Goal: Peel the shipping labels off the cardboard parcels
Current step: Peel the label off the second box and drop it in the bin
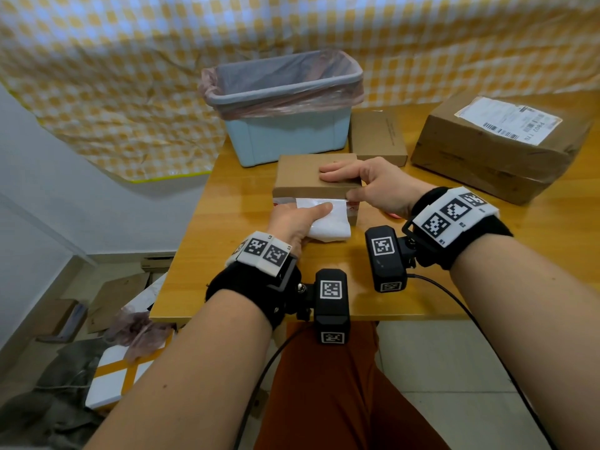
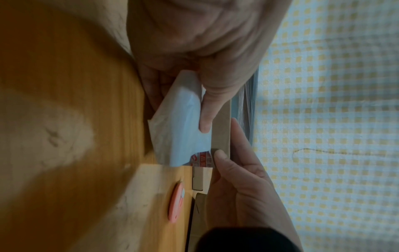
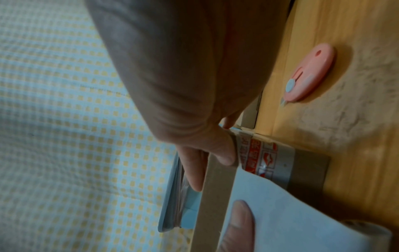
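Observation:
A small cardboard parcel [image 1: 308,175] lies in the middle of the wooden table [image 1: 233,254]. Its white shipping label [image 1: 329,220] hangs loose from the front face, still stuck along the top edge. My left hand [image 1: 305,216] pinches the label [image 2: 179,129], thumb on its blank side. My right hand [image 1: 352,181] grips the parcel's right front corner, fingers flat on top and thumb on the front edge beside red-printed tape [image 3: 257,153]. A large parcel [image 1: 480,164] at the back right carries a label [image 1: 508,121] on top.
A light blue bin [image 1: 285,131] with a pink liner stands just behind the small parcel. A flat brown box [image 1: 378,138] lies between bin and large parcel. A pink round cutter [image 3: 308,75] rests on the table under my right wrist. Cardboard and bags litter the floor at left.

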